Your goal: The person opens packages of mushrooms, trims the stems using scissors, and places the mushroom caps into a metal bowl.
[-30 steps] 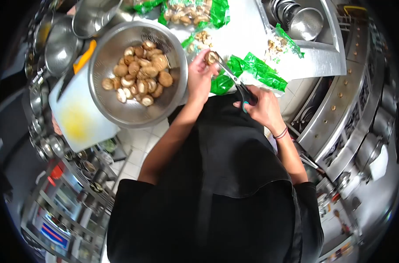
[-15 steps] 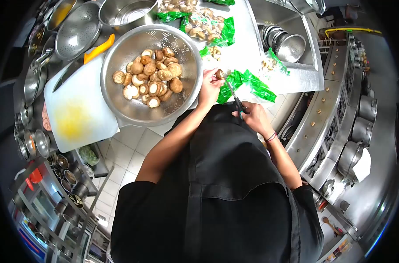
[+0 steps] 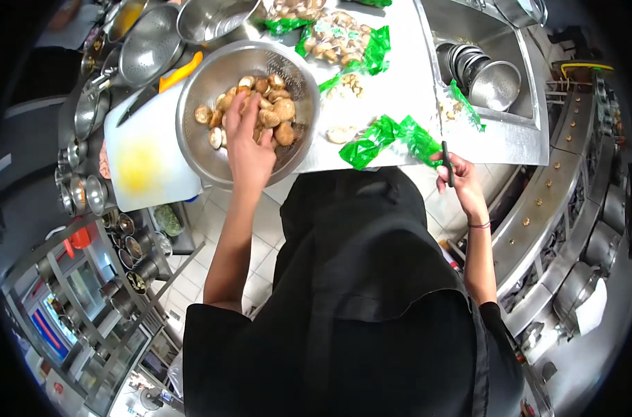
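Observation:
My left hand point(image 3: 252, 149) reaches into the steel colander point(image 3: 191, 149), its fingers spread over the pile of shiitake mushrooms point(image 3: 269, 115). The fingertips touch the mushrooms or hover just above them; I cannot tell which. My right hand point(image 3: 463, 182) is closed round the black-handled scissors point(image 3: 447, 165), held upright off the counter's front edge with the thin blades upward. Between my hands lies green-and-clear plastic packaging point(image 3: 373, 142). A pale piece point(image 3: 342, 134), perhaps a mushroom, lies beside it on the white surface.
Left of the colander is a white cutting board point(image 3: 149, 163) with an orange-handled knife point(image 3: 180, 71). Packed mushrooms point(image 3: 340, 42) and cut stems point(image 3: 347, 87) lie farther back. A small bag point(image 3: 462, 108) sits by the sink point(image 3: 531, 69), which holds stacked bowls point(image 3: 495, 85).
My left hand has moved left from the counter into the colander, and the mushroom it held is no longer in its fingers. My right hand has shifted right with the scissors, now upright.

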The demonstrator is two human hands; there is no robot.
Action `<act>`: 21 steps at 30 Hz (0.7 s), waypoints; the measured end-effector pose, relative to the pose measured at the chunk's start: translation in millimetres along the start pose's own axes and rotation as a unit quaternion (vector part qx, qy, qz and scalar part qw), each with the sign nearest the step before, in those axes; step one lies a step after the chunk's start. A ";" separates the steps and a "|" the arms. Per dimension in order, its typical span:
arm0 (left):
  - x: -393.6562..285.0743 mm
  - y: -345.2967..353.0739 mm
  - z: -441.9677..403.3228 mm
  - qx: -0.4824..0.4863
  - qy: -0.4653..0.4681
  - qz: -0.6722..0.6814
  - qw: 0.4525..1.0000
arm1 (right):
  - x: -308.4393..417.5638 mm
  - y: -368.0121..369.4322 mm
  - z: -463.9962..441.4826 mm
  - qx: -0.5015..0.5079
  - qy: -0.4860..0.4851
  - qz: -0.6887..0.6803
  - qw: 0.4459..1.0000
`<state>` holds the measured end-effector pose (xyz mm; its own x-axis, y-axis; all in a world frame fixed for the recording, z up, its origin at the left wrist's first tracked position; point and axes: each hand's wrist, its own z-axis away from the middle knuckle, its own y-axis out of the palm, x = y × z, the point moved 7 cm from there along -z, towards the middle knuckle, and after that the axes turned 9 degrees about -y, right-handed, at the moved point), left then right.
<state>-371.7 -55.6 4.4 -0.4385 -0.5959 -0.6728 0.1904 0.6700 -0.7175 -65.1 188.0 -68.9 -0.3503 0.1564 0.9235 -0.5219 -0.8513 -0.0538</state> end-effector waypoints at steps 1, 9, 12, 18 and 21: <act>-20.5 10.7 2.5 0.041 0.031 0.029 0.998 | 3.0 0.6 -6.3 0.017 -0.004 -0.011 1.000; -73.6 196.1 30.3 0.362 0.073 -0.092 0.925 | 10.0 -43.5 -25.3 0.128 -0.015 -0.084 0.988; -79.8 203.8 22.7 0.383 0.004 -0.180 0.906 | 9.5 -67.7 -29.5 0.147 -0.022 -0.109 0.983; -84.9 200.0 15.8 0.249 -0.070 0.014 0.966 | 3.1 -118.9 -41.4 0.159 -0.043 -0.108 0.980; -82.8 215.4 18.3 0.267 -0.034 0.051 0.962 | -1.3 -133.0 -47.2 0.160 -0.028 -0.088 0.983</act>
<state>-278.3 129.9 -97.8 -0.3388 -0.5788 -0.7418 0.6618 0.4138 -0.6251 -32.0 324.6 -80.8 -0.2289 0.2960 0.9273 -0.2970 -0.9284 0.2231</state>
